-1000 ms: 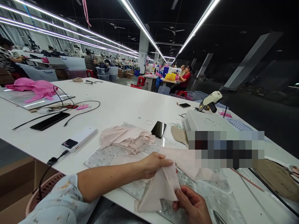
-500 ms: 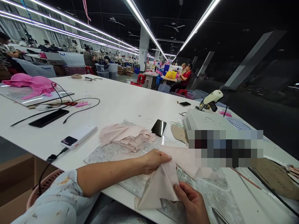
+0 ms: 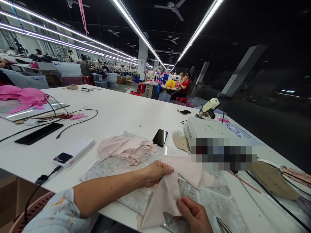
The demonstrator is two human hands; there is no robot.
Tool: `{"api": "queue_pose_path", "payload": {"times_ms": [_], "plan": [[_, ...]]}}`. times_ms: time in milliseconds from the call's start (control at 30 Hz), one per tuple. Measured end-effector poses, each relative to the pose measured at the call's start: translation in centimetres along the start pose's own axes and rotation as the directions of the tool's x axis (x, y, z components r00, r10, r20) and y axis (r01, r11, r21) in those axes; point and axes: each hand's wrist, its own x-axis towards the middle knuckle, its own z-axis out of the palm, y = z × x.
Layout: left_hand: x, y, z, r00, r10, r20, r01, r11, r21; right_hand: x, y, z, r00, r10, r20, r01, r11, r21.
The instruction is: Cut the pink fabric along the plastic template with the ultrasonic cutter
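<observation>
A pale pink fabric piece (image 3: pixel 161 204) hangs folded between my two hands, over the near edge of a grey marbled board (image 3: pixel 213 204). My left hand (image 3: pixel 156 173) pinches its upper corner between thumb and fingers. Lower and to the right, my right hand (image 3: pixel 193 212) is closed on the fabric's side edge. Behind my left hand lies a crumpled stack of the same pale pink fabric (image 3: pixel 126 149). Another flat pale pink piece (image 3: pixel 187 170) rests on the board, right of my left hand. Metal tips of a tool (image 3: pixel 222 225) show beside my right hand.
A phone (image 3: pixel 160 137) lies behind the board. To the right stands a pale box-shaped device (image 3: pixel 209 127), partly blurred out. On the left are a white power bank (image 3: pixel 74 153), cables, a black phone (image 3: pixel 39 133) and pink bra-like pieces (image 3: pixel 26 97). A person in red (image 3: pixel 184 85) sits far back.
The camera view has turned slightly, so the surroundings sit further left and the table a little lower. Both hands keep hold of the same fabric piece, with little change in their grip.
</observation>
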Motion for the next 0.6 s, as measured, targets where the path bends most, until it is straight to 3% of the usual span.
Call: {"api": "queue_pose_path", "payload": {"times_ms": [200,333,600], "plan": [[-0.6,0.4,0.6,0.999,-0.031,0.034,0.029,0.998,0.055,0.3,0.5,-0.4,1.000,0.019,-0.015,-0.019,0.999,0.038],[-0.6,0.5,1.0,0.999,-0.019,0.050,0.013,0.994,0.108,0.5,0.4,-0.1,0.999,-0.020,0.034,0.019,0.999,0.038],[0.4,0.3,-0.1,0.999,0.039,-0.014,-0.036,0.985,0.169,1.0,0.5,-0.1,0.997,-0.003,0.082,0.006,1.000,-0.026]]}}
